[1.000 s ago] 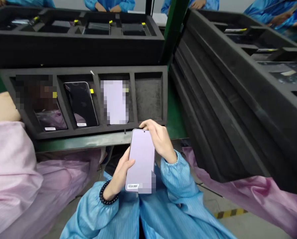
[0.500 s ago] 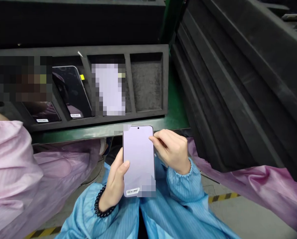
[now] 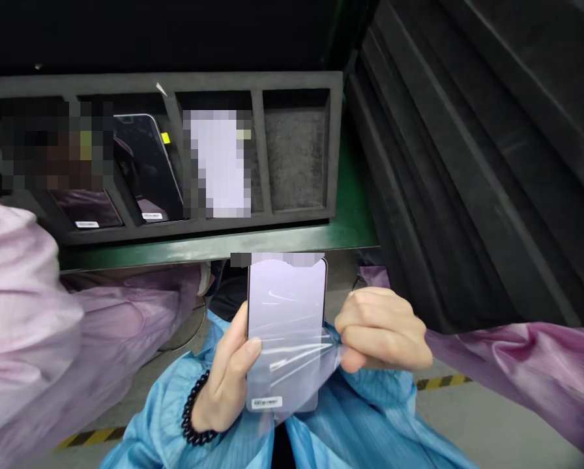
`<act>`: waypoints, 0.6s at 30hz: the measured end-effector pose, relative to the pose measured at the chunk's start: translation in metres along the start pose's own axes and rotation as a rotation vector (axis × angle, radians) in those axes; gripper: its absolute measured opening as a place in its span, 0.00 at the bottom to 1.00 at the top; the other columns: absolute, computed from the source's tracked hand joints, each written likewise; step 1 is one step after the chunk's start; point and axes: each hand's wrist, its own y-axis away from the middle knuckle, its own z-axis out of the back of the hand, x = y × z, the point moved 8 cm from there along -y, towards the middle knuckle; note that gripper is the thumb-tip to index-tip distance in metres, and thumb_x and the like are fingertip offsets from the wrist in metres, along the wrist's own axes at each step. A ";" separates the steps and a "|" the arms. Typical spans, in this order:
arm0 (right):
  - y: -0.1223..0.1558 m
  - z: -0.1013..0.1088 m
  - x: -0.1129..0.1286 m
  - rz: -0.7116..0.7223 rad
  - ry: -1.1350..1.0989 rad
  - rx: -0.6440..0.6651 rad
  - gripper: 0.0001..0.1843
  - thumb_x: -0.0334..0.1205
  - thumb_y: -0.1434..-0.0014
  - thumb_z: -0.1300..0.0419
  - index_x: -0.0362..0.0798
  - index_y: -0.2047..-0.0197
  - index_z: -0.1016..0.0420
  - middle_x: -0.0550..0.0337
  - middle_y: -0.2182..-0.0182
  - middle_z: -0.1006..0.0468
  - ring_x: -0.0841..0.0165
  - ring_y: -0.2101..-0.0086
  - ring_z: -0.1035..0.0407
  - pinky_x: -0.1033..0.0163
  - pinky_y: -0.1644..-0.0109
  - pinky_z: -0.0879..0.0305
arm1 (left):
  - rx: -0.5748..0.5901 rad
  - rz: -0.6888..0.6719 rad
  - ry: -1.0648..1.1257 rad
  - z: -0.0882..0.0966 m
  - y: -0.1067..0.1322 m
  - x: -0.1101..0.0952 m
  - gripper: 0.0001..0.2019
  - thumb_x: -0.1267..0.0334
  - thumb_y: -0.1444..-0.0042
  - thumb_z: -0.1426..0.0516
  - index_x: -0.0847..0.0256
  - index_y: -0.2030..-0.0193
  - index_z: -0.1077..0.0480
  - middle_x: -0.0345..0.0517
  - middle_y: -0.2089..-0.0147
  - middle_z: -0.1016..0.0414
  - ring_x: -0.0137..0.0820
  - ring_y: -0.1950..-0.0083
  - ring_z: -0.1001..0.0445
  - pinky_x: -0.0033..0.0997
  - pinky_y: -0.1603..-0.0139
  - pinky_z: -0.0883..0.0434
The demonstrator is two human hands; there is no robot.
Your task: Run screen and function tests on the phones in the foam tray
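My left hand [image 3: 228, 371] wraps around the left edge of a smartphone [image 3: 285, 306], its thumb resting on the front. The phone's screen is lit pale lilac, and a small barcode label [image 3: 266, 402] sits near its bottom edge. To the phone's right, my right hand [image 3: 382, 329] is closed in a pinch on a clear protective film [image 3: 316, 355]. The film is stretched in creases across the lower part of the screen and partly lifted from it. Blurring covers the phone's top edge.
A black foam tray [image 3: 296, 215] on a green bench [image 3: 214, 247] holds several phones, including a dark phone [image 3: 148, 169] with a yellow tab. Stacked black foam trays [image 3: 433, 163] lean at right. A person's pink sleeve [image 3: 18, 280] is at left; more pink clothing [image 3: 526, 358] shows at right.
My right hand has moved right and down from the phone's upper right edge, pulling the clear film off the screen. The phone has shifted slightly down and right in my left hand.
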 end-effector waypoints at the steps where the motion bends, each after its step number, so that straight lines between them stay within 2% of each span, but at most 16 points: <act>1: -0.004 0.007 0.001 0.016 -0.052 -0.089 0.22 0.44 0.26 0.46 0.48 0.74 0.32 0.68 0.84 0.33 0.77 0.86 0.42 0.66 0.82 0.48 | 0.020 0.008 0.012 -0.002 0.001 0.001 0.30 0.46 0.43 0.40 0.63 0.39 0.28 0.53 0.39 0.23 0.50 0.34 0.29 0.45 0.34 0.29; 3: -0.009 0.015 0.002 0.038 -0.128 -0.194 0.20 0.40 0.29 0.41 0.47 0.74 0.32 0.67 0.84 0.32 0.77 0.86 0.42 0.66 0.83 0.48 | 0.034 0.014 0.016 -0.002 0.002 0.004 0.30 0.46 0.42 0.41 0.62 0.38 0.28 0.53 0.39 0.23 0.51 0.34 0.29 0.46 0.33 0.29; 8: -0.012 0.013 0.003 0.040 -0.128 -0.155 0.21 0.40 0.29 0.41 0.47 0.75 0.33 0.67 0.85 0.32 0.77 0.86 0.41 0.67 0.83 0.45 | 0.054 0.018 0.034 0.000 0.000 0.007 0.30 0.45 0.43 0.40 0.61 0.39 0.28 0.52 0.40 0.23 0.51 0.35 0.29 0.44 0.36 0.26; 13: -0.013 0.012 0.004 0.031 -0.107 -0.118 0.21 0.41 0.28 0.42 0.48 0.75 0.33 0.68 0.85 0.32 0.77 0.86 0.41 0.68 0.84 0.44 | 0.029 0.052 0.043 0.001 0.002 0.006 0.31 0.46 0.44 0.39 0.61 0.37 0.29 0.52 0.39 0.23 0.51 0.34 0.29 0.44 0.35 0.27; 16: -0.010 0.013 0.004 0.024 -0.103 -0.126 0.20 0.41 0.28 0.42 0.47 0.74 0.32 0.67 0.84 0.31 0.76 0.85 0.41 0.67 0.83 0.44 | 0.059 0.020 0.001 0.004 -0.001 0.007 0.32 0.45 0.42 0.41 0.61 0.35 0.31 0.54 0.39 0.24 0.51 0.34 0.29 0.45 0.35 0.27; 18: -0.009 0.013 0.000 0.002 -0.071 -0.132 0.18 0.42 0.29 0.41 0.47 0.72 0.29 0.65 0.81 0.28 0.75 0.82 0.37 0.66 0.80 0.40 | 0.043 -0.041 -0.095 0.010 -0.008 0.008 0.32 0.45 0.40 0.42 0.61 0.34 0.32 0.54 0.38 0.24 0.50 0.32 0.31 0.44 0.34 0.28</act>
